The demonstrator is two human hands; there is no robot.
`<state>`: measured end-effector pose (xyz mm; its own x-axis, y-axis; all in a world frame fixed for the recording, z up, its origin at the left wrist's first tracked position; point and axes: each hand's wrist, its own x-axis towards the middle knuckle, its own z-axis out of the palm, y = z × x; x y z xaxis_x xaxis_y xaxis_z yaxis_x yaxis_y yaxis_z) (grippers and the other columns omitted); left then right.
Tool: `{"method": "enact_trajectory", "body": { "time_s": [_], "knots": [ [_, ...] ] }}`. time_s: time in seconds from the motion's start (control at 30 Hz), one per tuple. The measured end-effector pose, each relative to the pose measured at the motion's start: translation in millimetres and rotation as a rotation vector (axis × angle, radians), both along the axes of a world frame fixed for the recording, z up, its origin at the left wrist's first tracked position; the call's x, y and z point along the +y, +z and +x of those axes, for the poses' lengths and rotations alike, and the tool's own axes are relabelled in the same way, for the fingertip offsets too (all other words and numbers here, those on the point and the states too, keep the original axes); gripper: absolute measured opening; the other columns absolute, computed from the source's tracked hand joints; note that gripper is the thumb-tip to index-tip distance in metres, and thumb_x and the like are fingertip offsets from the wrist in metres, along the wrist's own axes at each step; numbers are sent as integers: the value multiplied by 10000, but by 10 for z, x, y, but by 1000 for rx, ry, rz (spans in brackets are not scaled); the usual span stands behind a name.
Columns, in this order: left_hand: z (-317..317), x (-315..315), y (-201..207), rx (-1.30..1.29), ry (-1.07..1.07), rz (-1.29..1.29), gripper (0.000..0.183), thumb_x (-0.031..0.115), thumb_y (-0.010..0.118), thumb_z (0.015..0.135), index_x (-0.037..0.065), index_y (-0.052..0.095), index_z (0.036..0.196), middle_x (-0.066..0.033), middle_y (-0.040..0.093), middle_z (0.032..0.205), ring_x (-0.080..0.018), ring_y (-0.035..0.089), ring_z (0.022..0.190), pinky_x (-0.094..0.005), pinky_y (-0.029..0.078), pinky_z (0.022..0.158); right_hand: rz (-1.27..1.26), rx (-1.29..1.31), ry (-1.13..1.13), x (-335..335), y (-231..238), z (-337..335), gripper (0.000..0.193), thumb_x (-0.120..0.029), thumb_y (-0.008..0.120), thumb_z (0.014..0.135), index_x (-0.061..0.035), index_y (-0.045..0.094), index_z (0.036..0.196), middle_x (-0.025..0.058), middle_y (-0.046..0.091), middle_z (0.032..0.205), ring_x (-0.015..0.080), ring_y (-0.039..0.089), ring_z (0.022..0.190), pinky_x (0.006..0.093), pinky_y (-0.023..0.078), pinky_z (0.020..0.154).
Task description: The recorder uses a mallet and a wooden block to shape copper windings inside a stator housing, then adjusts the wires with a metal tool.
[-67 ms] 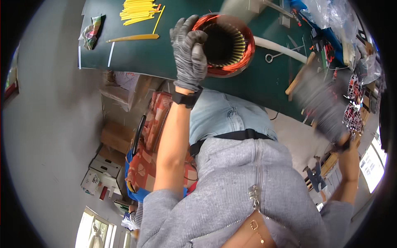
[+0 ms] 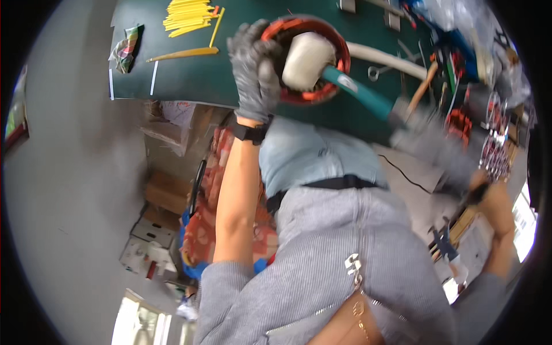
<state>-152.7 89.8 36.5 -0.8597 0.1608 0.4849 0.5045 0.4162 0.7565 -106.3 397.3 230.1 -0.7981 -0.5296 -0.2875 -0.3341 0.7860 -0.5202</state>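
On the green table stands a motor stator point(image 2: 287, 24), a round ring with orange-red copper windings and a dark hollow middle. My left hand point(image 2: 254, 72), in a grey glove, lies on its left side, fingers curled at the rim. A mallet point(image 2: 348, 85) with a pale, blurred head and teal handle is over the stator. The head covers much of the opening; I cannot tell whether it touches the windings. My right hand point(image 2: 434, 146), gloved and smeared by motion, holds the handle's far end at the right, beyond the table's near edge.
Yellow strips point(image 2: 188, 17) lie in a pile at the far left, near a flat yellowish stick point(image 2: 183, 54) and a patterned cloth point(image 2: 126, 49). Right of the stator are a white rod point(image 2: 391, 60), a wooden handle point(image 2: 422, 86) and cluttered tools. A red patterned chair point(image 2: 215, 201) stands left of me.
My right hand has swung left and down somewhat, and the mallet head, a pale blur beyond the stator before, is now over its opening. My left hand stays on the rim.
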Motion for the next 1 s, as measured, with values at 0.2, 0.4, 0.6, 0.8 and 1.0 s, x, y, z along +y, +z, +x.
{"method": "enact_trajectory", "body": {
  "time_s": [0.2,0.4,0.6,0.8,1.0],
  "knots": [
    [-182,-45,-20,-4,-93,-66,235,272,435,791,132,622,813,-100,580,1196,-357,431,1194,-515,174,1064,275,-130,-423,374,369,-74,437,-253,520,878,25,483,1212,148,555,1161,219,560,1022,313,469,874],
    [-354,298,67,20,-246,17,339,355,382,835,121,627,806,-101,587,1193,-351,443,1192,-505,174,1069,516,430,-136,284,53,646,409,-203,472,911,-15,462,1274,164,523,1190,211,535,1078,307,446,932],
    [-408,-141,84,-16,-401,-170,323,317,396,847,96,631,869,-122,553,1255,-349,419,1214,-434,273,1041,-251,-215,-456,381,458,-537,369,-166,540,893,-55,514,1243,122,621,1048,177,633,829,289,534,730],
    [-565,120,316,-205,-558,-69,476,524,324,884,138,600,847,-105,535,1251,-340,358,1255,-499,120,1069,-545,-114,-1284,894,-124,1094,358,-109,506,916,-47,484,1267,148,599,1064,192,598,886,304,507,797],
    [-282,-263,439,158,-249,-467,340,284,377,879,107,654,966,-169,534,1217,-373,422,1177,-465,271,1030,-132,-456,-551,-250,510,-408,414,-148,543,904,33,459,1266,88,582,1100,124,563,943,254,470,853]
  ]
}}
